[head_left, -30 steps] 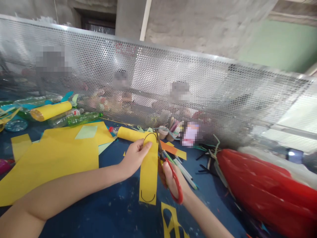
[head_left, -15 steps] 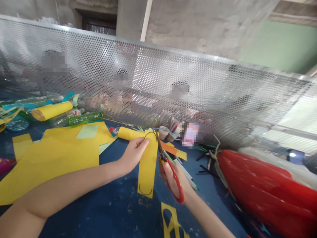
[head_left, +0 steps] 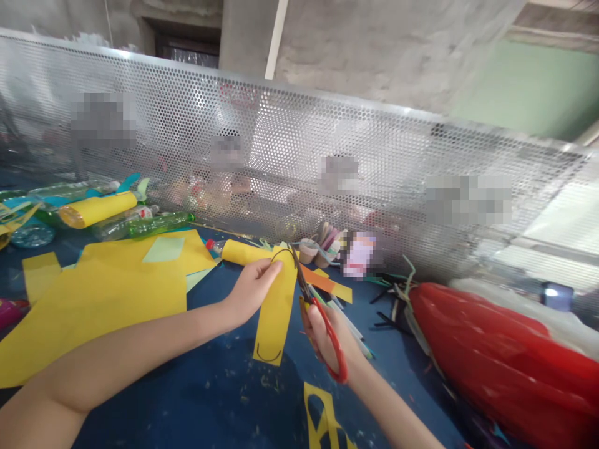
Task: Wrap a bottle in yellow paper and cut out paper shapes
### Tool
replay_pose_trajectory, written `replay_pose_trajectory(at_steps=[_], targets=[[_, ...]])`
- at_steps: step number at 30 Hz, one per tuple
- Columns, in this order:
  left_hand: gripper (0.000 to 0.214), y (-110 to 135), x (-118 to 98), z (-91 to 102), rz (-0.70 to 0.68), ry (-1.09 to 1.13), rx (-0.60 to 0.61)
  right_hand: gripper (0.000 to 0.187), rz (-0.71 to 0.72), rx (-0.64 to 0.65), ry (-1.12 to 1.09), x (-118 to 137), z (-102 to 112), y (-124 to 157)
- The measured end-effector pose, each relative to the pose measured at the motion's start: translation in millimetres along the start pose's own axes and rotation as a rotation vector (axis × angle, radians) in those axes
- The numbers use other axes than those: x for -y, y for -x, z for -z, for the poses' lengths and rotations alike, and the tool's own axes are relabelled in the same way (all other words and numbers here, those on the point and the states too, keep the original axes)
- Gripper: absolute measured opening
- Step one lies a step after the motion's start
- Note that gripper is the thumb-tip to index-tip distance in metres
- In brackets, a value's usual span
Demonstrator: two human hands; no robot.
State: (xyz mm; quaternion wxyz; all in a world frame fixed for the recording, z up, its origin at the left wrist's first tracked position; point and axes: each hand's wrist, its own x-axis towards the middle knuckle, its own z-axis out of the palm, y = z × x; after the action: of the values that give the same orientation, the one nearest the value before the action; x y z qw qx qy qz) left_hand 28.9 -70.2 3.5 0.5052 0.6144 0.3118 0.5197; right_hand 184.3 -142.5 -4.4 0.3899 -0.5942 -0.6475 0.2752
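Between thumb and fingers, my left hand pinches the upper part of a yellow paper strip. Curved black lines are drawn near both ends of the strip, which hangs tilted above the blue table. My right hand is closed around the red handles of a pair of scissors. The dark blades point up and meet the strip's top right edge beside the drawn curve. Behind the strip lies a bottle wrapped in yellow paper with a red cap. A yellow paper offcut with holes is below my right hand.
Large yellow sheets cover the left of the table. Plastic bottles lie at the back left. A red plastic bag bulges at the right, near a lit phone. A perforated metal screen runs behind, with people beyond it.
The strip's lower end has swung slightly to the left and up. Both hands stay nearly in place, with the scissors still at the strip's top edge.
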Motion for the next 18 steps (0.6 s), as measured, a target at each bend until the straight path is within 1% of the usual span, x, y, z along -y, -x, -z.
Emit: replay_pose_trajectory(at_steps=[10,15,18], targets=[[0.037,-3.7,3.4,3.0,0.015,0.032,0.033,0.047,-0.008,-0.026,0.047,3.7,1.6,1.6],[0.037,-6.4,3.3,4.9,0.011,0.032,0.019,0.049,-0.014,0.011,0.066,3.2,5.1,-0.2],[0.036,-7.9,1.8,6.3,0.003,0.030,0.021,0.049,-0.012,0.011,0.070,3.5,7.8,-1.4]])
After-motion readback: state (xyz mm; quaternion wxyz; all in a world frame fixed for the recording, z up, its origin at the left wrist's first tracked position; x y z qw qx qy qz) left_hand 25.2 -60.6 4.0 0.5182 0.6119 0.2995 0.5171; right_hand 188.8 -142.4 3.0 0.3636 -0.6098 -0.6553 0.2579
